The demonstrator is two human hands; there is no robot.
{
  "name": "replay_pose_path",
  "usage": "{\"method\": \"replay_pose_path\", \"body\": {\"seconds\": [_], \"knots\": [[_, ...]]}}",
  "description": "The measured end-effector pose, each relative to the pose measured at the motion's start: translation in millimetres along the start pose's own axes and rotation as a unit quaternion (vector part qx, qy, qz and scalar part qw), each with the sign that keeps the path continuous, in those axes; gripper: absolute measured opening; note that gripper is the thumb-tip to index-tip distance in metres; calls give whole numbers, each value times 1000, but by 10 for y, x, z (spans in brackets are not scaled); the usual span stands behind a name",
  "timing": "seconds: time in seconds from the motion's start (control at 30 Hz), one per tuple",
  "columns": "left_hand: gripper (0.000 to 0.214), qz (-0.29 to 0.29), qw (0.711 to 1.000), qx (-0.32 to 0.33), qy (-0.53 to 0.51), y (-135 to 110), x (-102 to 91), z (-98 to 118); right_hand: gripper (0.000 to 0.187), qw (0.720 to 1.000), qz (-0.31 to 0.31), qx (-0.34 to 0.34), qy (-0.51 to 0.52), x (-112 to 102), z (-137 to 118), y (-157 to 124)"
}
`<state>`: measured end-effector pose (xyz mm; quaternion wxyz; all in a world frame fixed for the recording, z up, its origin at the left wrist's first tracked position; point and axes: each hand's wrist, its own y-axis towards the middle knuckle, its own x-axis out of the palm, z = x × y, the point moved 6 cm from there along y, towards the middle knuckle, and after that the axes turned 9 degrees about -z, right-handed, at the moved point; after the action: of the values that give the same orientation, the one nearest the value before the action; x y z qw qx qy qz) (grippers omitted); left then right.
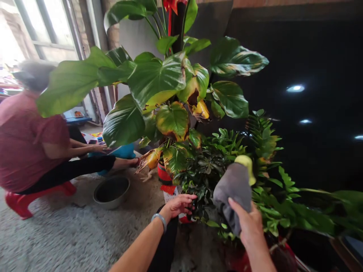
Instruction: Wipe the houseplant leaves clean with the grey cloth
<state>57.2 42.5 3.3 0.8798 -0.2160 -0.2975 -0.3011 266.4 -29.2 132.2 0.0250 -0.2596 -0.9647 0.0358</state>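
Note:
My right hand (247, 223) is closed around a grey cloth (234, 190) with a yellow-green edge, held up against the small dark-leaved plant (208, 166). My left hand (179, 205), with a pale bangle on its wrist, reaches into the same plant's lower leaves with its fingers curled among them; what they grip, if anything, is hidden. A tall plant with big green leaves, some yellowed and browned (159, 83), rises behind in a red pot (163, 176).
A person in a red top (27, 139) crouches at the left on a red stool, beside a metal bowl (111, 192) on the grey floor. A fern-like plant (266, 151) stands at the right before a dark glossy wall (317, 113). Windows are at the far left.

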Motion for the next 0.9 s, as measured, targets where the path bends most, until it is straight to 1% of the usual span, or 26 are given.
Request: {"method": "replay_pose_path", "body": {"seconds": [0.03, 0.07, 0.1, 0.13, 0.17, 0.2, 0.23, 0.27, 0.3, 0.37, 0.4, 0.43, 0.47, 0.5, 0.53, 0.57, 0.6, 0.63, 0.67, 0.7, 0.73, 0.77, 0.8, 0.87, 0.9], "knots": [[37, 3, 1000, 2, -2, -7, -1, 0, 51, 998, -31, 52, 8, 45, 185, -58], [37, 4, 1000, 4, -3, -16, -5, 5, 49, 994, -54, 97, 8, 46, 364, -140], [36, 2, 1000, 7, -2, -26, -8, 15, 46, 990, -71, 123, -1, 14, 502, -224], [36, -2, 1000, 10, -1, -38, -9, 29, 42, 991, -80, 109, -19, -43, 563, -288], [36, -6, 1000, 12, 1, -49, -8, 45, 40, 993, -75, 79, -36, -119, 558, -330], [36, -10, 1000, 11, 3, -58, -3, 60, 39, 996, -65, 39, -49, -187, 489, -345], [37, -11, 1000, 9, 5, -64, 3, 71, 40, 997, -44, -6, -58, -246, 365, -335], [37, -10, 1000, 7, 6, -65, 10, 77, 44, 997, -10, -49, -67, -292, 203, -303], [36, -7, 1000, 5, 7, -62, 16, 77, 49, 994, 21, -77, -74, -305, 37, -249], [33, -2, 1000, 4, 5, -42, 26, 65, 55, 978, 118, -136, -107, -289, -282, -137], [32, 0, 1000, 5, 4, -29, 28, 54, 56, 975, 138, -141, -103, -235, -353, -75], [31, 3, 1000, 6, 3, -16, 24, 42, 55, 982, 132, -120, -66, -164, -328, -12], [32, 5, 1000, 7, 1, -6, 16, 32, 53, 991, 109, -73, -26, -89, -218, 31], [32, 8, 1000, 7, -1, 1, 4, 24, 51, 997, 69, -10, 20, -10, -43, 39], [33, 10, 1000, 9, -2, 4, -9, 21, 48, 996, 23, 62, 61, 58, 169, 1], [33, 10, 1000, 11, -3, 4, -21, 23, 45, 990, -15, 122, 71, 94, 363, -78], [33, 9, 1000, 12, -3, 0, -30, 29, 44, 983, -65, 152, 80, 124, 502, -171], [33, 8, 1000, 12, -2, -6, -35, 36, 43, 978, -92, 170, 79, 114, 586, -267], [32, 5, 1000, 12, 0, -11, -35, 43, 44, 975, -111, 179, 74, 95, 610, -350], [33, 4, 1000, 10, 2, -16, -32, 48, 45, 976, -110, 172, 77, 65, 561, -403], [34, 4, 1000, 7, 3, -19, -27, 50, 47, 981, -97, 147, 79, 39, 441, -418], [36, 5, 1000, 4, 3, -19, -20, 49, 49, 988, -78, 103, 81, 26, 266, -397], [37, 7, 1000, 3, 2, -17, -13, 47, 51, 994, -51, 44, 83, 25, 58, -350], [37, 9, 1000, 2, 1, -9, 2, 39, 53, 994, -3, -78, 80, 88, -317, -236], [36, 10, 1000, 3, 0, -5, 7, 35, 53, 990, 8, -112, 81, 149, -415, -185]]}}
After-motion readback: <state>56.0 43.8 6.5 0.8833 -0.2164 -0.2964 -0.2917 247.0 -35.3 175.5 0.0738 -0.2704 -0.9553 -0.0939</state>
